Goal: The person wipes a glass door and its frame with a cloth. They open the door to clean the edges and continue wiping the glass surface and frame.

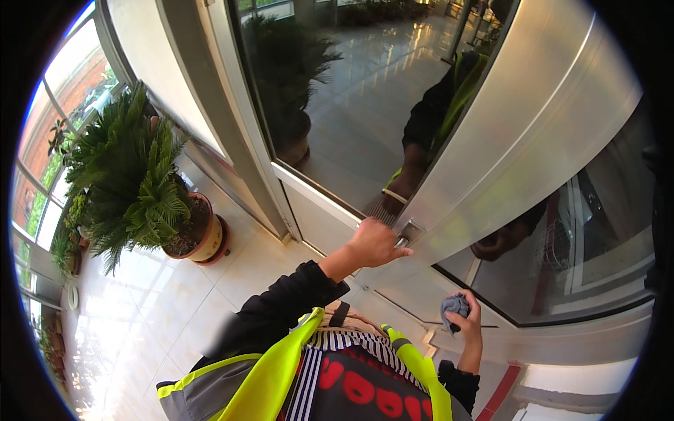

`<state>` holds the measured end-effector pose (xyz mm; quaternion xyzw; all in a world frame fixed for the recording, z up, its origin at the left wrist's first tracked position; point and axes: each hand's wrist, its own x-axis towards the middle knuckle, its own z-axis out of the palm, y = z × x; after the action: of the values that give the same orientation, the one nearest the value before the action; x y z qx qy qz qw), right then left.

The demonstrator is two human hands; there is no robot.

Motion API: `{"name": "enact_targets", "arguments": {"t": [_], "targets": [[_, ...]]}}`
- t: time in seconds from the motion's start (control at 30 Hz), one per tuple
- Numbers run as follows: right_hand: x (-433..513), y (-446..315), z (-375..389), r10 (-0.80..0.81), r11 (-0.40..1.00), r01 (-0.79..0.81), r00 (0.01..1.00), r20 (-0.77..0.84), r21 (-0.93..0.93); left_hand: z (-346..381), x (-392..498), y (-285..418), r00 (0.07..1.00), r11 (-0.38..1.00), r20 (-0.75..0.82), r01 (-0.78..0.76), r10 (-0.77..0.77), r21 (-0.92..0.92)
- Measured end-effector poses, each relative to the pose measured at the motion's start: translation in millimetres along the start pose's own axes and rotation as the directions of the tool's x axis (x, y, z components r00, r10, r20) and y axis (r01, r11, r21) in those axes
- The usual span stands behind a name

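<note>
My left hand (pixel 375 244) is closed around the metal lever handle (pixel 403 241) of a glass door with a pale metal frame (pixel 321 197). The thumb points to the right, past the handle's end. To the lower right, my right hand (pixel 471 316) holds a crumpled grey cloth (pixel 454 311) between thumb and fingers, in front of the lower part of the metal frame. Dark glass (pixel 368 121) above the left hand reflects an arm, a plant and the floor.
A cycad in a round pot (pixel 208 237) stands on the glossy tiled floor (pixel 174 310) at the left, beside the door jamb (pixel 253 200). More plants line the windows at far left. Another dark glass pane (pixel 574 247) is at the right, with a red floor strip (pixel 497 392) below.
</note>
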<state>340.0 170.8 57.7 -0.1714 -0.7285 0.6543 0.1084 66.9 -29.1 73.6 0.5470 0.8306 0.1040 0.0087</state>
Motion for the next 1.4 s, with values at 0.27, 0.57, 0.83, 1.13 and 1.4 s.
{"name": "enact_targets", "arguments": {"t": [0.27, 0.57, 0.83, 1.13, 1.4], "targets": [[-5.7, 4.6, -6.1, 0.001, 1.0, -0.001, 1.0, -0.021, 0.007, -2.2, 8.4, 1.5, 0.965, 0.989, 0.232, 0.141, -0.126, -0.05], [-5.4, 2.0, -4.7, 0.02, 0.999, -0.019, 0.998, -0.054, 0.026, 12.3, 6.8, -7.7, 0.969, 0.96, 0.202, 0.187, -0.145, -0.208], [-12.9, 5.1, -13.8, 0.011, 1.0, -0.009, 0.998, -0.063, 0.028, 49.3, 7.2, -16.0, 0.953, 0.843, 0.203, 0.295, -0.225, -0.449], [-27.2, 4.2, -18.3, -0.011, 0.999, 0.014, 0.996, -0.089, 0.032, 44.1, 1.4, -14.0, 0.958, 0.79, 0.163, 0.286, -0.235, -0.542], [-46.4, -7.4, -20.2, -0.068, 0.996, 0.072, 0.993, -0.093, 0.042, 35.5, -38.9, -10.1, 0.941, 0.82, 0.228, 0.33, -0.248, -0.468]]}}
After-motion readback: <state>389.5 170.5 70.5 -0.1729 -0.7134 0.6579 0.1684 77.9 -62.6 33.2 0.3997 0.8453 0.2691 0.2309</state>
